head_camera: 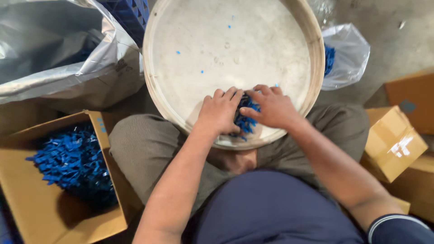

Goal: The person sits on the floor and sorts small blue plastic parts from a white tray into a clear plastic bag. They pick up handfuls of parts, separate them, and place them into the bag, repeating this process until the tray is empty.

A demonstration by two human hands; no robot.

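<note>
The left hand (220,110) and right hand (270,106) cup together around a heap of small blue plastic pieces (245,118) at the near edge of the round tray (312,40). Keeping the 2 palms low and fingers closed should stop pieces slipping out.

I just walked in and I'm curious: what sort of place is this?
Probably a small workshop or packing floor: a cardboard box full of small blue plastic parts, big plastic bags, and both hands gathering parts in a round tray.

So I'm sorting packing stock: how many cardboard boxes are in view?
4: open box of blue pieces at left, closed box at right, two partly cut off, and.
</note>
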